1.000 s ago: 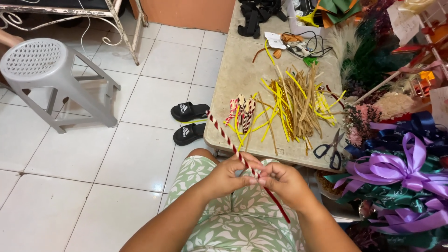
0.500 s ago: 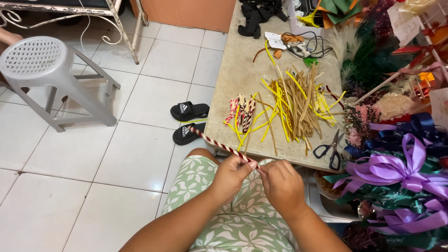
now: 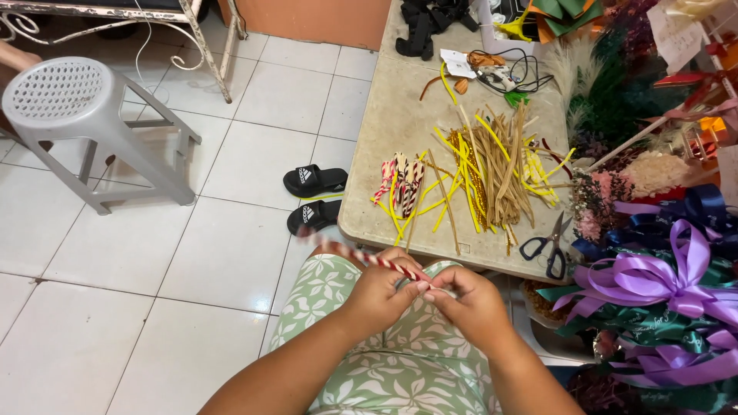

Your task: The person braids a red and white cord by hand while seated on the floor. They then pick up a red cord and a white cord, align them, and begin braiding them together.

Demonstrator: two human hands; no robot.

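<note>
Both hands work at the lower centre of the frame, above the person's lap in a green leaf-print garment [image 3: 384, 369]. The left hand [image 3: 378, 293] has its grip clamped on a red-and-white striped stem [image 3: 361, 256]. The stem runs from the fingertips up and to the left, and its far end is blurred over the floor tiles. The right hand [image 3: 470, 303] meets the left hand at the near end of the stem, fingertips pinched together on it. How much of the stem lies inside the right grip cannot be told.

Directly above the hands, at the centre of the frame, stands a beige surface [image 3: 400, 123]. Items on the surface:

- A pile of yellow and tan stems [image 3: 492, 173], at mid surface.
- A small bundle of red-and-white striped stems [image 3: 401, 178], just left of the pile.
- Black-handled scissors [image 3: 547, 247], near the surface's lower right corner, closed.
- A black cable [image 3: 523, 69], at the upper part.

At the right edge of the frame, a purple ribbon bow [image 3: 669, 277] lies among dried flowers [image 3: 615, 188] and dark ribbons.

On the tiled floor [image 3: 115, 269], left of the surface, a pair of black slides [image 3: 315, 196] sits near the surface's edge. A grey plastic stool [image 3: 73, 115] stands at the upper left of the frame.
</note>
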